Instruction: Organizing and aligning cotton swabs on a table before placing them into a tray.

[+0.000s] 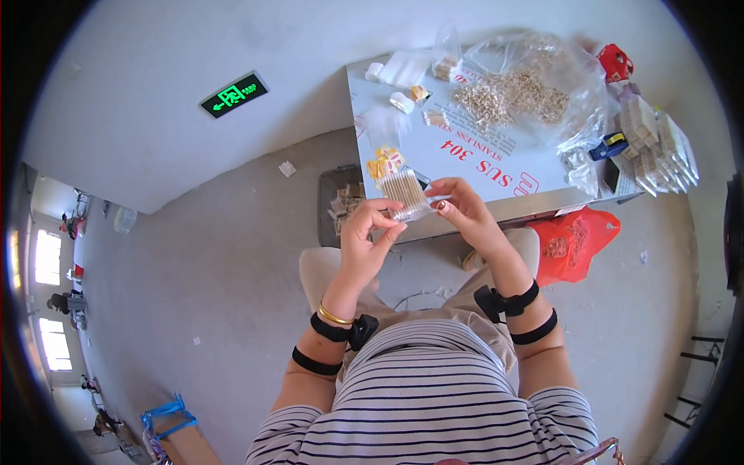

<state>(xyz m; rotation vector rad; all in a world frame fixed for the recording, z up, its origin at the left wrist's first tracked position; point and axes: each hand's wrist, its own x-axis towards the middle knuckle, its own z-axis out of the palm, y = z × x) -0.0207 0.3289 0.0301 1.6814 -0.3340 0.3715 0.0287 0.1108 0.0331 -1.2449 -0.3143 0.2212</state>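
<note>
In front of me, at the table's near edge, a clear bag of cotton swabs [404, 188] is held between both hands. The swabs lie side by side in a flat row inside it. My left hand [370, 232] pinches the bag's lower corner between thumb and fingers. On the other side, my right hand [459, 209] has its thumb and forefinger closed on the bag's right edge. Just beyond the bag lie clear empty bags with yellow printing [385, 163]. A small bundle of swabs [436, 118] rests farther back on the table.
Loose swabs [496, 101] are heaped on the table [434, 155], partly in a big clear bag. Filled packs [659, 147] are stacked at its right end near a blue-and-yellow tape dispenser [608, 146]. A grey bin [329, 205] and a red plastic bag [577, 244] flank my knees.
</note>
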